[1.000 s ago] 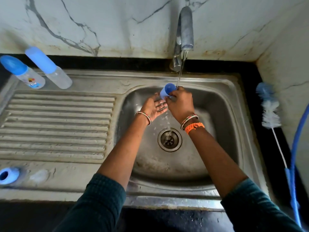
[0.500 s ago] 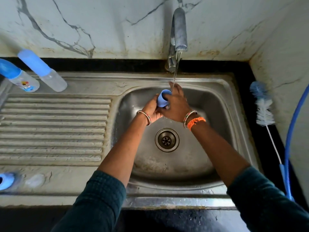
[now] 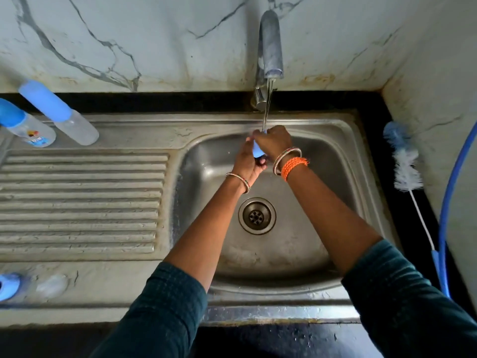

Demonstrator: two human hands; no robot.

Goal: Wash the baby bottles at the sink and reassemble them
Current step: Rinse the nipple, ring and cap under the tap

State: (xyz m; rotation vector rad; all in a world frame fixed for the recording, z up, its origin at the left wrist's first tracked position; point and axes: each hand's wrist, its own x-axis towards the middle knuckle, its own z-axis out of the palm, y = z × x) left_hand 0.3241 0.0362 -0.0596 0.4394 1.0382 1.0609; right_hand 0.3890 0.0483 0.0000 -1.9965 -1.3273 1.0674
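- at far left, a loose blue ring (image 3: 7, 285) on the bench edge, two capped bottles (image 3: 51, 117) lying behind the drainer, awaiting their turn.
- left hand (image 3: 247, 161) cupped around the blue cap (image 3: 257, 151) over the sink (image 3: 361, 151), fingers curled underneath.
- right hand (image 3: 273, 143) clamped over the top, fingers pinching the cap beneath the thin stream from the tap (image 3: 269, 45).
- best rotated slowly, open end up, letting water flush inside.
- bottle brush (image 3: 405, 161) idle at right.

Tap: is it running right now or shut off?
Running. A thin stream drops from the tap spout onto the blue cap that the left hand and right hand hold over the sink.
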